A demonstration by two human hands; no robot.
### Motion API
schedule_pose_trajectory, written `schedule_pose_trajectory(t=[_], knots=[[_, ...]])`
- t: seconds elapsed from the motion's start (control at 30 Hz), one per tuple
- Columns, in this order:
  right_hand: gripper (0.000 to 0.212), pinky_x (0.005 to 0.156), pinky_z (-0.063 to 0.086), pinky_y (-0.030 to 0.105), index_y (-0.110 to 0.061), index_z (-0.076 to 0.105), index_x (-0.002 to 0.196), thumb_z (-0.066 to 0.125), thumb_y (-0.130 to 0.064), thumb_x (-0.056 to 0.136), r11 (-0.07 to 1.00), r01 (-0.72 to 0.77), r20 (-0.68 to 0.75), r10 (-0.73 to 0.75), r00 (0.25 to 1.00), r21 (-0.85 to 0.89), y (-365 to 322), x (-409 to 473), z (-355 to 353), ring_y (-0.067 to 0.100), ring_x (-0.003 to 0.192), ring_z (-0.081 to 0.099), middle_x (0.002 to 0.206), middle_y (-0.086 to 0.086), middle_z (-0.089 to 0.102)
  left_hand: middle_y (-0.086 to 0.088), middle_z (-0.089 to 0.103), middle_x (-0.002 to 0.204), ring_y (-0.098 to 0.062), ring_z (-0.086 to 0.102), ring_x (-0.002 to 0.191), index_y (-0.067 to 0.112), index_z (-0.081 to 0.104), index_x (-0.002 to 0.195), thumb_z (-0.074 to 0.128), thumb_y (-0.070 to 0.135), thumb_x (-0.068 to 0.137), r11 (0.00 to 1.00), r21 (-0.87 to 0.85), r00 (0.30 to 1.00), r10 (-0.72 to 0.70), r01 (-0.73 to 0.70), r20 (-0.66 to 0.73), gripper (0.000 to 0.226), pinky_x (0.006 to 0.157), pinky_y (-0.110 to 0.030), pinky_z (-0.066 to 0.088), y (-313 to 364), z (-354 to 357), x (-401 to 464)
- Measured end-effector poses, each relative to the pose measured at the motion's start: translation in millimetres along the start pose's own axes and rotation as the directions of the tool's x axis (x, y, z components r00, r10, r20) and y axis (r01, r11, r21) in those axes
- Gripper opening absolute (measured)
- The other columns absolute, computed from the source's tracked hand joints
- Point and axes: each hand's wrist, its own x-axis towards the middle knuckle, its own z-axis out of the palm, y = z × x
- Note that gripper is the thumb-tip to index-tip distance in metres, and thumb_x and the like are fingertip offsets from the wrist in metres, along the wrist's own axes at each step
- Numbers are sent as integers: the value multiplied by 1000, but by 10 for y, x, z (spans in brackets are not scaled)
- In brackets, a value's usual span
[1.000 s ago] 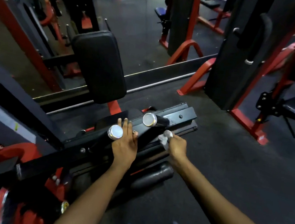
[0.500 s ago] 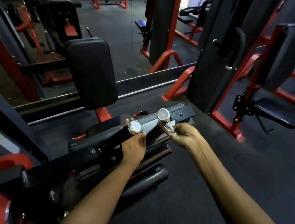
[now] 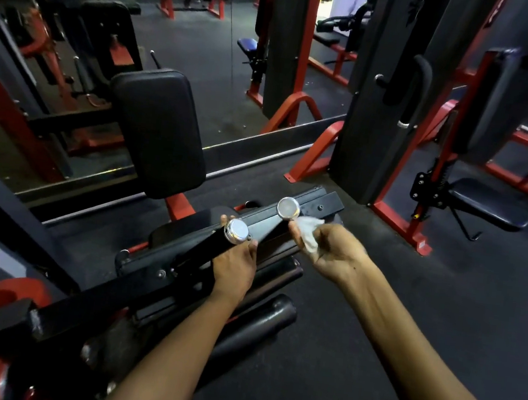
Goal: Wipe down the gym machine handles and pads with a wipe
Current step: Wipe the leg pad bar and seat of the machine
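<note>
Two black machine handles with chrome end caps point toward me. My left hand (image 3: 235, 264) is wrapped around the left handle (image 3: 208, 247), just below its chrome cap (image 3: 236, 231). My right hand (image 3: 332, 253) pinches a crumpled white wipe (image 3: 309, 229) and holds it against the right handle just under its chrome cap (image 3: 288, 208); most of that handle is hidden by the hand and the wipe. A black back pad (image 3: 159, 128) stands upright behind the handles.
A black foam roller (image 3: 252, 323) lies below the handles. A red-framed machine with a black weight stack (image 3: 377, 114) and a seat pad (image 3: 489, 204) stands to the right. A mirror wall (image 3: 191, 43) runs along the back. Dark rubber floor (image 3: 407, 315) lies open on the right.
My right hand came up from beside the frame to the right handle's chrome end with the wipe. My left hand closed around the left handle. The view tilted up.
</note>
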Motion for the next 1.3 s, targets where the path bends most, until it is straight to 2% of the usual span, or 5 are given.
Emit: schedule_pose_trajectory(t=[0.3, 0.6, 0.87, 1.1, 1.3], knots=[[35, 84, 49, 23, -7, 71, 101, 40, 4, 90, 22, 533, 524, -161, 837, -846, -415, 243, 287, 10, 92, 62, 102, 6, 70, -29, 42, 144, -41, 44, 132, -1, 46, 139, 28, 40, 99, 990, 138, 994, -5, 20, -109, 59, 88, -46, 53, -27, 93, 18], [32, 104, 42, 35, 0, 70, 103, 51, 12, 81, -620, 783, 953, 202, 225, -53, -400, 223, 57, 28, 123, 53, 121, 15, 63, -19, 71, 81, -35, 70, 69, 3, 67, 93, 67, 23, 82, 994, 101, 988, 51, -37, -145, 22, 49, -29, 52, 106, -112, -32], [52, 112, 33, 43, -5, 49, 132, 41, 16, 86, -544, 783, 940, -308, 149, -302, -741, 288, -490, 22, 138, 36, 142, 8, 43, -22, 62, 125, -37, 62, 112, 5, 46, 135, 7, 45, 101, 990, 137, 997, 1, 10, -75, 65, 75, -39, 56, 6, 47, 17], [41, 112, 34, 41, 1, 58, 124, 39, 6, 89, -619, 765, 955, 296, 18, 177, -475, 439, -180, 29, 134, 39, 135, 17, 52, -19, 69, 113, -34, 68, 99, 1, 54, 132, 31, 37, 92, 988, 151, 999, -25, 29, -27, 59, 61, -33, 56, 75, -28, -4], [47, 87, 52, 35, -5, 72, 102, 37, 13, 76, -215, 809, 824, -308, 475, -547, -734, 576, -87, 8, 94, 64, 103, 0, 70, -21, 38, 149, -34, 36, 139, 7, 36, 147, 16, 44, 100, 987, 150, 998, -57, 59, -14, 63, 94, -43, 49, -20, 88, 25]])
